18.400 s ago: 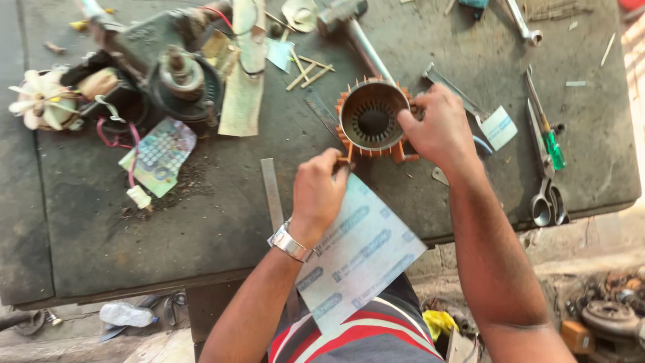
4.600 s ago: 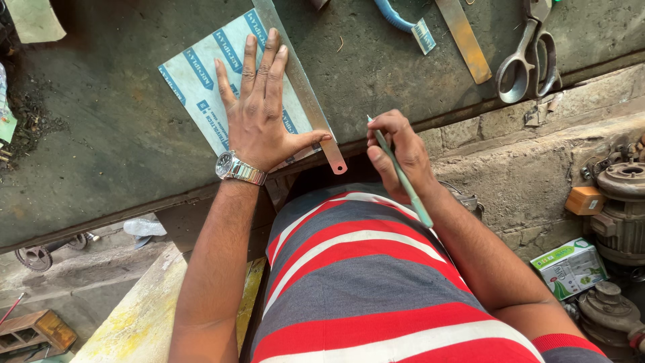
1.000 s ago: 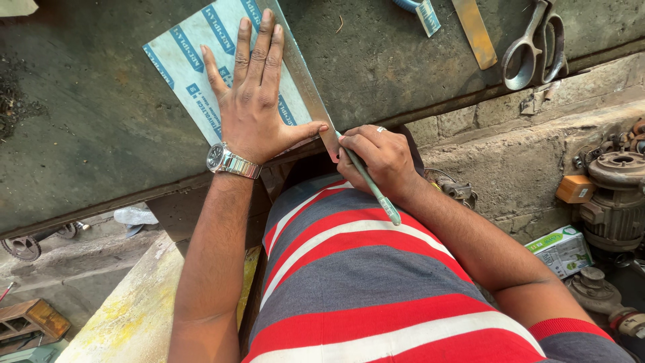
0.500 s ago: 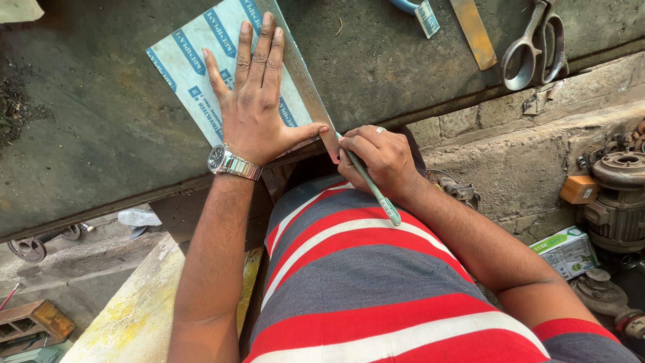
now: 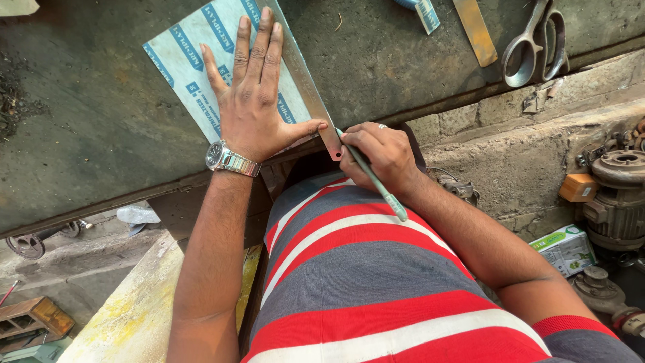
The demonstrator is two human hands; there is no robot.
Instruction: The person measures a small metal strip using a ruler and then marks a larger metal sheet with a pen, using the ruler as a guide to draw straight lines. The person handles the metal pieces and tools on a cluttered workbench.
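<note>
Item: pale sheet [image 5: 195, 64] with blue printing, lying flat on the dark workbench [image 5: 87, 134], its near corner reaching the bench's front edge. I see a metal ruler [image 5: 306, 87] laid along the sheet's right edge, running diagonally, its lower end overhanging the bench.

My left hand [image 5: 252, 101]: open, palm down, fingers spread across the sheet, thumb pressed against the ruler. Metal wristwatch [image 5: 228, 160] on that wrist.

My right hand [image 5: 379, 154]: closed around a green pen [image 5: 376, 185], tip set at the ruler's lower end, just beside the left thumb. Ring on one finger.

On the bench, upper right, well apart from the sheet: steel scissors [image 5: 534, 40], a flat brass-coloured strip [image 5: 475, 30].

Below the bench, to the right: a grey motor housing [image 5: 618, 195], a small orange block [image 5: 578, 188], a green-and-white carton [image 5: 564, 245].

Foreground: red, grey and white striped shirt [image 5: 376, 282].
</note>
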